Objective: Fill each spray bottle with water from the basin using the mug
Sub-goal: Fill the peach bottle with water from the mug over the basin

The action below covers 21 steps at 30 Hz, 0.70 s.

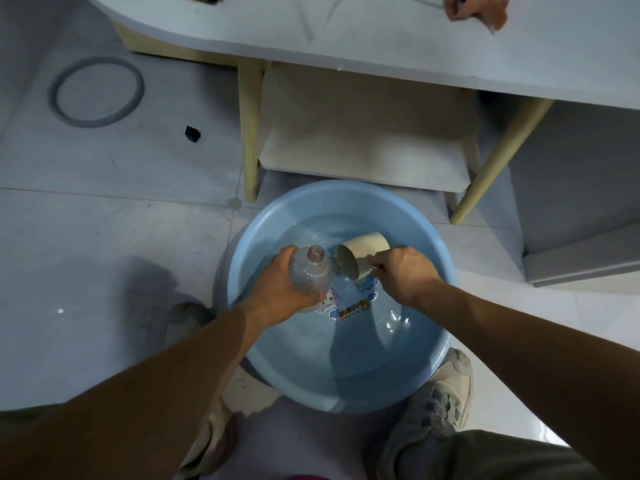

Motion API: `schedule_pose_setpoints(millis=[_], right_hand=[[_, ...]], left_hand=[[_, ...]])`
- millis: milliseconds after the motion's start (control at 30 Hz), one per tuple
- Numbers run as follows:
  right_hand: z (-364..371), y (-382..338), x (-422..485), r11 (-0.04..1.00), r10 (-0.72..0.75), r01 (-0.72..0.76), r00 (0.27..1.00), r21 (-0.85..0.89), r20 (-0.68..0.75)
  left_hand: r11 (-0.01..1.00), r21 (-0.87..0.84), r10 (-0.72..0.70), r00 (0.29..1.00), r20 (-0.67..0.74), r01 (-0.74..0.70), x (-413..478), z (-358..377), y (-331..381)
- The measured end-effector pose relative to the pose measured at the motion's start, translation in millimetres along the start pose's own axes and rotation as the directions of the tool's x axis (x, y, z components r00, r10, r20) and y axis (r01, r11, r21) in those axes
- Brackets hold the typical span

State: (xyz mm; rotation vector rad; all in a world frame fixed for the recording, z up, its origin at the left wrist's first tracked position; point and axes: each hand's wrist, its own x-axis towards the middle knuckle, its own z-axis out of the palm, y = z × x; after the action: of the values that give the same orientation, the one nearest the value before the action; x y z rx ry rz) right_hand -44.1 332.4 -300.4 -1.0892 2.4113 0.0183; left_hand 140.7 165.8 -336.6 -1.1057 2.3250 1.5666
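A light blue basin (263,368) with water sits on the floor between my feet. My left hand (277,285) grips a clear, uncapped spray bottle (310,271) over the basin, its open neck pointing up and away. My right hand (405,271) holds a cream mug (363,251) by its handle. The mug is tipped on its side with its mouth turned toward the bottle's neck, just to the right of it. No spray head is on the bottle.
A white table (381,39) on wooden legs (249,133) stands just beyond the basin, with a low shelf (363,161) under it. Another person's hand (474,8) rests on the tabletop. A grey ring (97,91) and a small black object (192,134) lie on the tiled floor at left.
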Motion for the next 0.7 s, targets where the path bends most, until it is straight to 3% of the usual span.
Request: schedule_pose_setpoints(millis=[67,167,367,533,700], right_hand=[[-1,0,1,0.996,0.037,-0.036,0.999,0.078,-0.003],[-6,5,3,0.934,0.141,-0.131,0.99,0.333,-0.006],[-25,10,-9,0.599,0.227,-0.158,0.974,0.785,0.022],[-51,9,-26,0.503,0.214,-0.088,0.976,0.86,-0.025],[-83,4,-44,0.55,0.182,0.003,0.975,0.835,-0.123]], left_hand=[[1.0,-0.004,-0.001,1.0,-0.003,0.001,1,-1,-2],[1.0,-0.008,0.0,1.0,-0.011,0.0,0,-3,-2],[1.0,-0.015,0.017,1.0,-0.025,-0.017,-3,-7,2],[0.999,0.017,0.044,0.998,-0.054,-0.043,-11,-12,7],[0.995,0.014,0.104,0.994,-0.045,-0.104,-20,-13,22]])
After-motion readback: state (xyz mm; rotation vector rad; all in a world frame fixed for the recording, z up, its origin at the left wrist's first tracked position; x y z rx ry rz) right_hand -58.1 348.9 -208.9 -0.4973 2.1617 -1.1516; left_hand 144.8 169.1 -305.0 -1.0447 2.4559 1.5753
